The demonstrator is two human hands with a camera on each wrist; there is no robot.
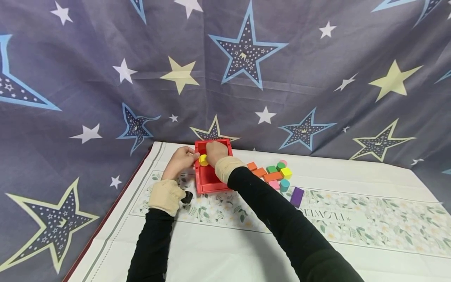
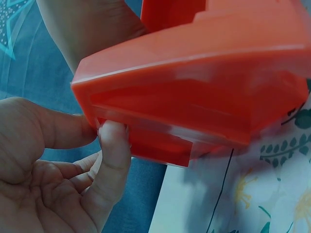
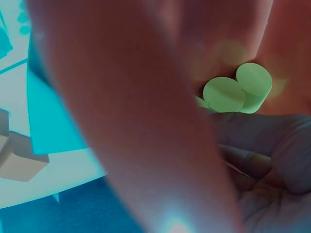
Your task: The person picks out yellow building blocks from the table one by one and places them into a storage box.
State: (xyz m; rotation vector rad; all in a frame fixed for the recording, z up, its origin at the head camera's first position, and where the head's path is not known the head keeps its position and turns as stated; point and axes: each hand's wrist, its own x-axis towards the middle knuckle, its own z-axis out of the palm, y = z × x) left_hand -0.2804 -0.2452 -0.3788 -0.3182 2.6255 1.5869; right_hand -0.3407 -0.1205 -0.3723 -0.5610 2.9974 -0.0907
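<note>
A red open box [image 1: 213, 189] stands on the table, its long side pointing away from me. My left hand [image 1: 181, 159] is at its left wall; in the left wrist view, the thumb [image 2: 68, 130] and a bent finger [image 2: 114, 155] pinch the box's lower edge. My right hand [image 1: 216, 152] reaches down into the far part of the box, its fingers curled. Beside it, inside, sits a yellow cylinder [image 1: 203, 160]. The right wrist view shows two cylinders [image 3: 224, 94] touching, with a sliver of another near my finger [image 3: 243, 131]. Whether I grip that one is hidden.
Right of the box lie loose blocks: several orange ones [image 1: 273, 177], a yellow one [image 1: 286, 173], a teal cylinder [image 1: 284, 185] and a purple block [image 1: 297, 197]. A star-patterned curtain [image 1: 243, 98] hangs right behind the table. The flowered tablecloth [image 1: 352, 211] extends rightward.
</note>
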